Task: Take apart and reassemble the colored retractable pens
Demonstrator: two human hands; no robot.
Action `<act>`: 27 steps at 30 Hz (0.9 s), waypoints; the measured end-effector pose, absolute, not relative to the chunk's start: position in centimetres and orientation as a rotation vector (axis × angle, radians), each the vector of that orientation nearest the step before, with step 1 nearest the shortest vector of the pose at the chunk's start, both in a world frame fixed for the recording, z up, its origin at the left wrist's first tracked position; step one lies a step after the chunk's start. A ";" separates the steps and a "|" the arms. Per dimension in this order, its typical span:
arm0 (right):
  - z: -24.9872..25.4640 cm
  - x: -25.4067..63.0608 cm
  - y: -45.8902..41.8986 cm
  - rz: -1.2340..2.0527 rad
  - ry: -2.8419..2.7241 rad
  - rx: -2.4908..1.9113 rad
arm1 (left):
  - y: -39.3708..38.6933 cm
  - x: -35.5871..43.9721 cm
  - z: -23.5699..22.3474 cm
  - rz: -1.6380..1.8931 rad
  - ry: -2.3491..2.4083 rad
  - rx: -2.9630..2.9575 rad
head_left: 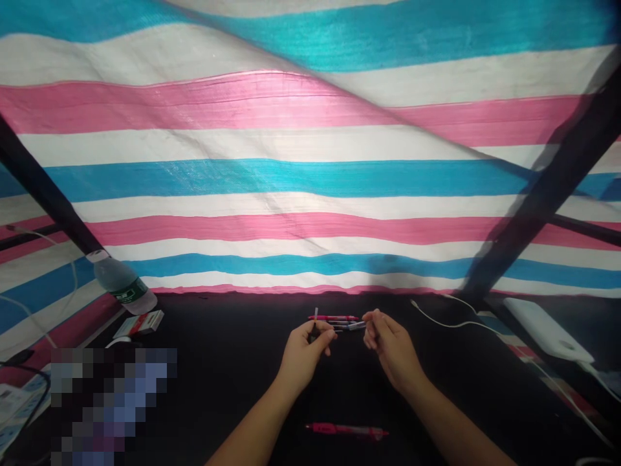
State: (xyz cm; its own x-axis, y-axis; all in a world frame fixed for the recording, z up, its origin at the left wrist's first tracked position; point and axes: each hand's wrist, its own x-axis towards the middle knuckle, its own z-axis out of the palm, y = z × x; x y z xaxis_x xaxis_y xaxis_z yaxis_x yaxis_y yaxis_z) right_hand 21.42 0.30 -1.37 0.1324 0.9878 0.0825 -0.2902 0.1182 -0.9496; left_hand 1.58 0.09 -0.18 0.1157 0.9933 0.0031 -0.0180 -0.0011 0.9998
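Left hand (301,357) is pinched up, thumb and fingers gripping a slim part (315,320) that pokes out above the fist. Right hand (392,351) sits level with it, fingers curled, thumb close to forefinger — whether anything small is between them, I cannot tell.

Running down by size: striped sheet (272,178) fills the back, black tabletop (218,369) spreads beneath it. Down on that, between the forearms, lies the near red pen (347,430), long axis left to right, on the wearer's side of both hands and about midway, neither clearly nearer. Just past the hands, the far red pen (332,318) runs crosswise too, greyish pieces (347,326) right beside it; right fingertips overlap their end in view, contact uncertain.

Smallest of all, that slim part — nearly upright, square across the pens' line, with the right hand directly to its right, open gap between them.
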 end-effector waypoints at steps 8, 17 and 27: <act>-1.7 21.3 0.2 1.207 -1.060 -1.025 | 0.0 1.5 -0.3 1.118 1.087 1.273; -1.3 21.0 -0.6 1.504 -1.399 -0.939 | -0.2 1.4 0.4 1.137 1.017 1.166; -0.5 20.3 -1.1 1.486 -1.489 -0.818 | -0.2 1.7 0.5 1.142 0.754 1.037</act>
State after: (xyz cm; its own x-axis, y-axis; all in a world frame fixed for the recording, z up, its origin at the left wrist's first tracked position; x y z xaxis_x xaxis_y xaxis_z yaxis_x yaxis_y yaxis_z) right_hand 20.31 -1.14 -0.49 -0.4192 0.8998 0.1208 -0.1187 0.0777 -0.9899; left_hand 1.65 -0.19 0.49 0.2721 0.9619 0.0255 -0.3540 0.0754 0.9322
